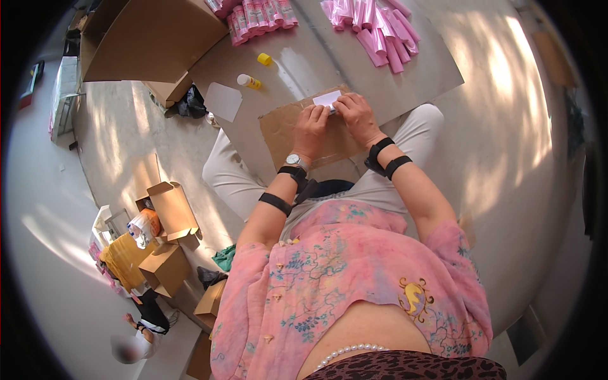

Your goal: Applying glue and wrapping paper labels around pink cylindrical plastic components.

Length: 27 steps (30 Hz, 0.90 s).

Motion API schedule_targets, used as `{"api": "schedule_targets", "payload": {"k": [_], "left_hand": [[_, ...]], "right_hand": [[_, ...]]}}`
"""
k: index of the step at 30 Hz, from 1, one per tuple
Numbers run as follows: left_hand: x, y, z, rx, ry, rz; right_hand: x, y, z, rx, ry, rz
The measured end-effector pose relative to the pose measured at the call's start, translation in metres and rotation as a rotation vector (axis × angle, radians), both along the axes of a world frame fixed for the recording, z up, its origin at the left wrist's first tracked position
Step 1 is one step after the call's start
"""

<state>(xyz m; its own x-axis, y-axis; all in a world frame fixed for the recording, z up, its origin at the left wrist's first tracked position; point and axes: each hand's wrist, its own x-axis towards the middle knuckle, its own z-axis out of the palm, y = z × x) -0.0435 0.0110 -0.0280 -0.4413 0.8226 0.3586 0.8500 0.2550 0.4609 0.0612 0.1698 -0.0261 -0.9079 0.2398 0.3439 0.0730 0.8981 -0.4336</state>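
Both of my hands are over a flat piece of brown cardboard (277, 132) on the table's near edge. My left hand (310, 128) and my right hand (358, 118) pinch the near edge of a small white slip of paper (326, 99). The fingertips are close together, and the far part of the slip lies flat. Fingers hide whatever is under that near edge. A glue stick (249, 81) with a white and yellow body lies to the left, uncapped. Its yellow cap (265, 59) sits apart from it. Further left are white paper sheets (223, 101).
Pink rolls with labels (261, 18) lie at the far left of the grey table (437, 79), plain pink rolls (380, 31) at the far right. A large open carton (149, 38) stands left of the table. Another person (144, 335) is at the lower left, near several boxes.
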Motion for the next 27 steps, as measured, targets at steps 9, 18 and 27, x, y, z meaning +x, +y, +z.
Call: {"api": "schedule_targets", "payload": {"k": [9, 18, 27], "left_hand": [[-0.009, 0.001, 0.0, 0.007, -0.11, 0.011], [-0.021, -0.004, -0.001, 0.01, -0.259, 0.053], [-0.091, -0.018, -0.003, 0.372, -0.645, 0.887]], "right_hand": [[-0.003, -0.016, 0.0, 0.174, -0.058, -0.031], [-0.003, -0.015, -0.009, 0.048, -0.018, -0.016], [-0.001, -0.017, -0.011, 0.021, 0.005, -0.035]]}}
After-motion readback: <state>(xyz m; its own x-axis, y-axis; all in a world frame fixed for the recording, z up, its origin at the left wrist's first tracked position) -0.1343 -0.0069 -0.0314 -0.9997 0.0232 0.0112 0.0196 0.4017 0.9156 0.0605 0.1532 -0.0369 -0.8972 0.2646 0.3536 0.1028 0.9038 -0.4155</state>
